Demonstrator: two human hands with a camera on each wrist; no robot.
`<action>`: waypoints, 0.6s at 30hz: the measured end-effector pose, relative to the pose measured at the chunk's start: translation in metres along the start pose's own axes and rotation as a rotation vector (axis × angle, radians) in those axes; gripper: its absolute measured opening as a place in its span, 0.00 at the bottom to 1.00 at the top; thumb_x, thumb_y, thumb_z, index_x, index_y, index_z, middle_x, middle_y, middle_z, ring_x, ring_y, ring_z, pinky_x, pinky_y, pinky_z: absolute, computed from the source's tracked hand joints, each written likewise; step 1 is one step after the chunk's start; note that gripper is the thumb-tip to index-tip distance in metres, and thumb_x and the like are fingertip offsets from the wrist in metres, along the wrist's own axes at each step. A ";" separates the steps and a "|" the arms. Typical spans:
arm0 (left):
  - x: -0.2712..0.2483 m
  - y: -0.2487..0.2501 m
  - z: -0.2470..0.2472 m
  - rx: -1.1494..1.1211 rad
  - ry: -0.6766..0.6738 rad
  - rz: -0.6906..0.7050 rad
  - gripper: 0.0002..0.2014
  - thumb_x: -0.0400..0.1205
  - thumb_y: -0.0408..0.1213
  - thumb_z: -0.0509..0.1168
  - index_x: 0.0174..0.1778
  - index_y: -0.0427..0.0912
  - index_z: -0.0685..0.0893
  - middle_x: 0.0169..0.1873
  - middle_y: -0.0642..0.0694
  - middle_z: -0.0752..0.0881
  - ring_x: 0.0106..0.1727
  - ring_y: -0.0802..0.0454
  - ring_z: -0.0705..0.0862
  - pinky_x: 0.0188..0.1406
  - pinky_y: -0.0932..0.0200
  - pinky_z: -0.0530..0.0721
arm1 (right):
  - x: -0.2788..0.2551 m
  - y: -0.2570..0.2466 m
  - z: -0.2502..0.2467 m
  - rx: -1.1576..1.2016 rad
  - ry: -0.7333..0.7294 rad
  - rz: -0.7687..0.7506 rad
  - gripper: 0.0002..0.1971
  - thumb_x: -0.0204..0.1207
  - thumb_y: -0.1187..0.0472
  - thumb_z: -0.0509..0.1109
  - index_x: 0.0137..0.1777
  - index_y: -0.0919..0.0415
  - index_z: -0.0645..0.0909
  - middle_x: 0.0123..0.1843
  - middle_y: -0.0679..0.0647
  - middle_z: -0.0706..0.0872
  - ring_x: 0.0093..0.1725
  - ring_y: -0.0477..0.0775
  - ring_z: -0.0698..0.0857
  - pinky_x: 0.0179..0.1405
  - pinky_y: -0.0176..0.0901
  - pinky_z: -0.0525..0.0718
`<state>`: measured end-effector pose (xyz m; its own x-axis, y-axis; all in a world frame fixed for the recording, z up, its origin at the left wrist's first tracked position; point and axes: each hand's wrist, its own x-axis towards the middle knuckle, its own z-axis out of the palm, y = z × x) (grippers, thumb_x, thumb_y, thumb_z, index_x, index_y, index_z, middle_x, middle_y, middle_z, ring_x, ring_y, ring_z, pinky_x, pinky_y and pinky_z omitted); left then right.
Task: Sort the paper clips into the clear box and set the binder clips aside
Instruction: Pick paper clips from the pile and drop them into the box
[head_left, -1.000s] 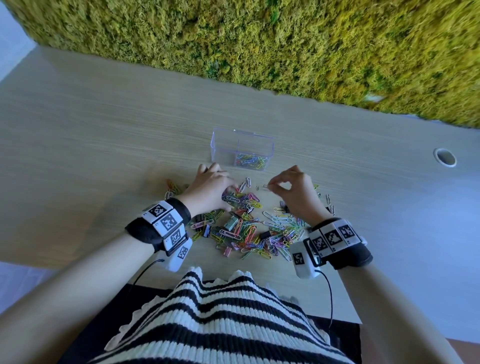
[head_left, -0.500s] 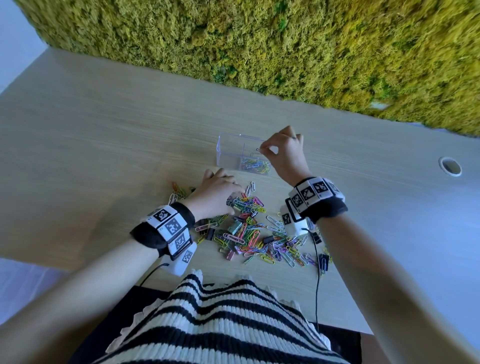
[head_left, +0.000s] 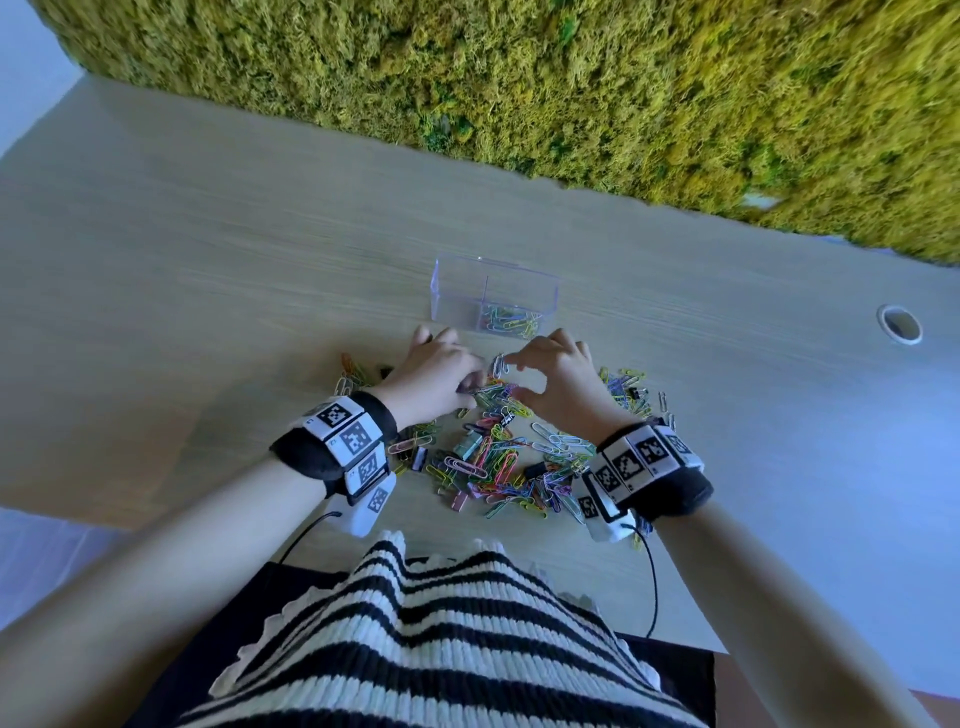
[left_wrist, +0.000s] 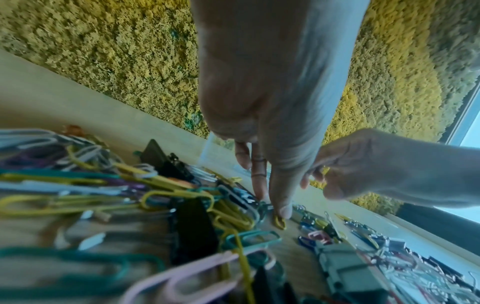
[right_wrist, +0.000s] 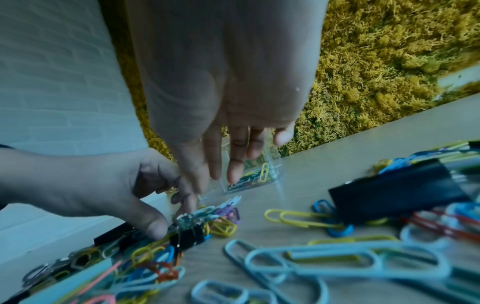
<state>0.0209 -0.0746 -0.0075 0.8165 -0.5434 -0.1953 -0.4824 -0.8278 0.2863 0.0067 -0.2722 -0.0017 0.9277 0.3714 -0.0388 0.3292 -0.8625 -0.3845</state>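
Note:
A clear box (head_left: 457, 291) stands past the pile, with several coloured paper clips (head_left: 509, 325) in its right half. The mixed pile (head_left: 493, 457) of paper clips and black binder clips (head_left: 418, 457) lies between my wrists. My left hand (head_left: 441, 374) rests on the pile's far left edge; its thumb (left_wrist: 281, 207) presses a yellow paper clip (left_wrist: 280, 222) to the table. Over the pile's far right part, my right hand (head_left: 556, 379) hovers with fingers (right_wrist: 235, 164) spread and holds nothing. White paper clips (head_left: 498, 366) lie by its forefinger.
The wooden table (head_left: 260, 260) runs wide to the left and right of the pile. A moss wall (head_left: 571, 78) rises behind it. A round cable hole (head_left: 898, 325) sits at the far right. A large black binder clip (right_wrist: 397, 197) lies right of my right hand.
My right hand rose to the clear box pinching a paper clip, then came back to the pile with nothing in it. My left hand stayed on the pile.

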 end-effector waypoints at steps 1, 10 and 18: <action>0.001 0.001 -0.001 0.009 0.001 0.007 0.12 0.72 0.53 0.72 0.47 0.53 0.85 0.45 0.58 0.85 0.52 0.53 0.70 0.43 0.53 0.55 | -0.002 0.000 0.002 -0.025 -0.054 0.014 0.22 0.71 0.53 0.73 0.66 0.48 0.79 0.57 0.48 0.83 0.60 0.55 0.72 0.57 0.53 0.68; -0.012 -0.012 -0.008 0.094 -0.058 -0.015 0.40 0.63 0.67 0.71 0.70 0.57 0.74 0.60 0.56 0.77 0.60 0.53 0.67 0.48 0.53 0.58 | -0.001 0.006 0.003 -0.151 -0.285 -0.026 0.45 0.62 0.44 0.77 0.78 0.44 0.59 0.70 0.50 0.68 0.68 0.54 0.65 0.64 0.53 0.68; -0.007 -0.004 -0.003 0.089 -0.035 -0.012 0.31 0.68 0.60 0.72 0.68 0.56 0.77 0.56 0.56 0.78 0.58 0.53 0.67 0.47 0.53 0.59 | 0.008 -0.002 0.003 -0.190 -0.220 -0.110 0.20 0.71 0.49 0.73 0.64 0.47 0.80 0.60 0.46 0.82 0.63 0.52 0.72 0.57 0.49 0.66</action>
<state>0.0177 -0.0667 -0.0049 0.8117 -0.5364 -0.2312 -0.5000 -0.8427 0.1998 0.0127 -0.2662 -0.0038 0.8309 0.5138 -0.2134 0.4719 -0.8540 -0.2190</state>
